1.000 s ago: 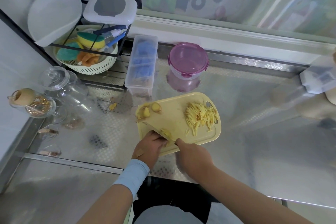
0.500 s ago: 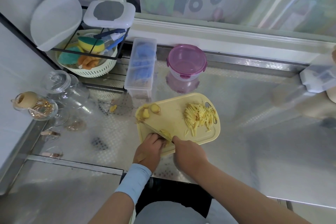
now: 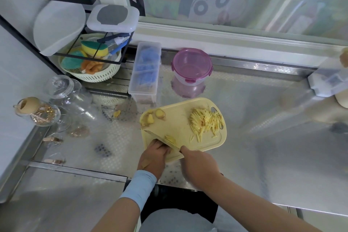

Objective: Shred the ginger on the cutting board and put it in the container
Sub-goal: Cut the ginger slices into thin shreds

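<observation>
**Shredding stage, task partly completed.** Nearest the viewer, a knife (image 3: 160, 139) is being grasped by the right hand (image 3: 199, 165), with the fingers wrapped round its hidden handle. The blade is being laid slantwise across the near-left corner of the cutting board (image 3: 180, 124). The left hand (image 3: 153, 156) is being held with its fingers curled against the blade's near face. Whether a piece is being pinned beneath them cannot be told, since that spot is being hidden by the knuckles.

Just beyond the blade and touching it, a few cut slices (image 3: 170, 139) are being left on the board. Farther on, at the board's far-left corner, uncut ginger chunks (image 3: 150, 117) are being kept waiting. On the right half, a loose pile of finished shreds (image 3: 206, 120) is being gathered. One scrap (image 3: 117, 113) is being left on the steel counter (image 3: 263, 118), off the board's left side. Farthest away, the purple-rimmed container (image 3: 188, 80) is being kept apart from the board, near the back ledge, and no ginger is being seen in it.

By judgement, a good part of the cutting is being left undone, and the transfer is not yet being begun.

Against the two earlier frames, little is being altered. Hands and knife are being kept at the same corner, pile and chunks are being left unmoved, and only the viewpoint is being shifted slightly.
</observation>
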A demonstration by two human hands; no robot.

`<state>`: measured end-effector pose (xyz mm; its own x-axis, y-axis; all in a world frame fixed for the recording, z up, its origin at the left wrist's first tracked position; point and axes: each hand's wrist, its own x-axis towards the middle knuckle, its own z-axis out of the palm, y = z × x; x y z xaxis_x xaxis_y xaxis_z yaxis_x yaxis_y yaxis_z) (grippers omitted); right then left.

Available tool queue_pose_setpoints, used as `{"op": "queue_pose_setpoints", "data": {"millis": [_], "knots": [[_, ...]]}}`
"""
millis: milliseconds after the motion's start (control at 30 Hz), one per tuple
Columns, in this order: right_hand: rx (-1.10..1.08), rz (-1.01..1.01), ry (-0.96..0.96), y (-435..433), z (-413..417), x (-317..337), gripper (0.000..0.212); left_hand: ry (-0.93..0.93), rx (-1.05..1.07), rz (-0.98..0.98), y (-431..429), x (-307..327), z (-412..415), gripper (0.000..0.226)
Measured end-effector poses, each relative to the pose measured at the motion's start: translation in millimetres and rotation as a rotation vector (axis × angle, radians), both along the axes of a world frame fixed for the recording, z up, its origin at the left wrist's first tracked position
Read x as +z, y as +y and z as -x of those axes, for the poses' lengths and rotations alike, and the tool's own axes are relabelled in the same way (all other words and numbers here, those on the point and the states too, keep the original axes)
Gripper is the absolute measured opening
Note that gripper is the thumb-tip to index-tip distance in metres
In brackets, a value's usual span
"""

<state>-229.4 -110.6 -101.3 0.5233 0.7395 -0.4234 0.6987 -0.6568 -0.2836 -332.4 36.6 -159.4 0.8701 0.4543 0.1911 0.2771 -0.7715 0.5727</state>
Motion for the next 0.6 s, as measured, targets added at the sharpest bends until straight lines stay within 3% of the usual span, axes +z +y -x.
{"op": "queue_pose_setpoints", "data": {"millis": [267,600], "knots": [[0.029,0.021,0.041,22.8,-6.4,-0.8,0.023,-0.077,0.033,0.035,-0.4,-8.8,2.1,0.031],[0.023,0.008,0.000,6.0,2.1,5.4,0.026,-0.032,0.021,0.046,2.3,-13.9,2.7,0.033]]}}
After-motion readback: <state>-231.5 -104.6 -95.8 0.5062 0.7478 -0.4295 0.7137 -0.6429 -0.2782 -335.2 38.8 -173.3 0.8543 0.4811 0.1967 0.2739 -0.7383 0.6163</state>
